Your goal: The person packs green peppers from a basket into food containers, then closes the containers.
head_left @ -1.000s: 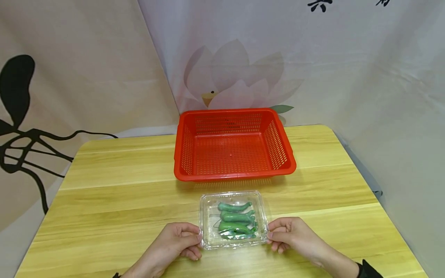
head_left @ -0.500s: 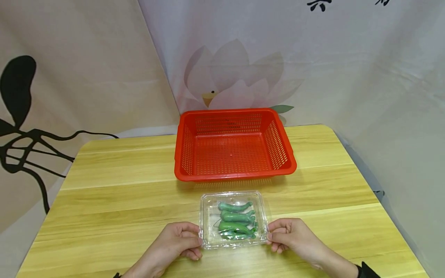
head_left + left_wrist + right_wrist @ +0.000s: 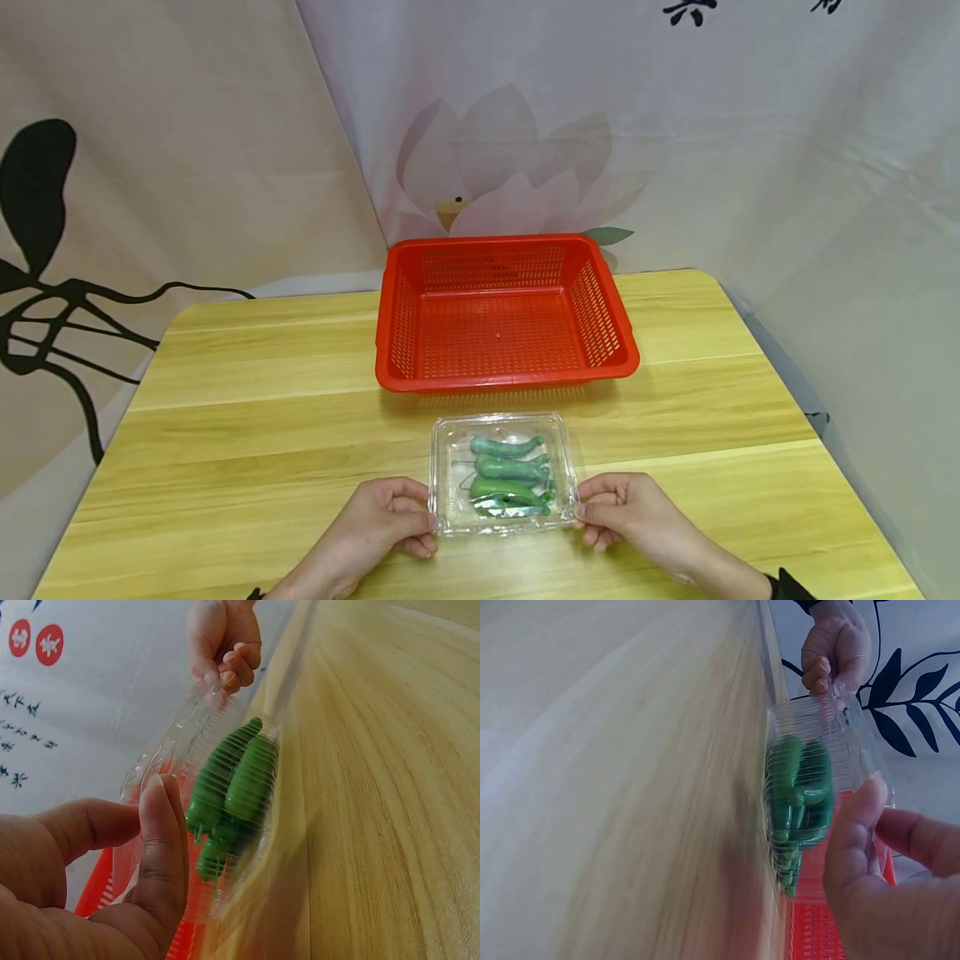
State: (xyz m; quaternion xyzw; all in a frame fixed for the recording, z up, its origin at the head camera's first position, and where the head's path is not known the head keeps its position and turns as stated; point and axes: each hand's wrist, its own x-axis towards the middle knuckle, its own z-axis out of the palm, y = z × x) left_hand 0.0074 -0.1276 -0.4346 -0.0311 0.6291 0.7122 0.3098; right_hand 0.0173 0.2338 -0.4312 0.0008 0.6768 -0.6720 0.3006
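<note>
A clear plastic clamshell box [image 3: 451, 492] sits at the near middle of the table with its lid down. Several green chili peppers [image 3: 508, 469] lie inside, seen through the plastic. My left hand [image 3: 384, 523] pinches the box's left rim near the front corner, between thumb and fingers. On the opposite side, the right hand [image 3: 633, 512] pinches the right rim in the same way. In the left wrist view the peppers [image 3: 251, 776] show through the ribbed side wall, and the right wrist view shows the ribbed box [image 3: 802, 720] between both hands.
Behind the box stands a red perforated plastic basket [image 3: 506, 382] with nothing in it. Both rest on a light wood table [image 3: 247, 400]. A printed cloth [image 3: 750, 150] hangs along the table's far side.
</note>
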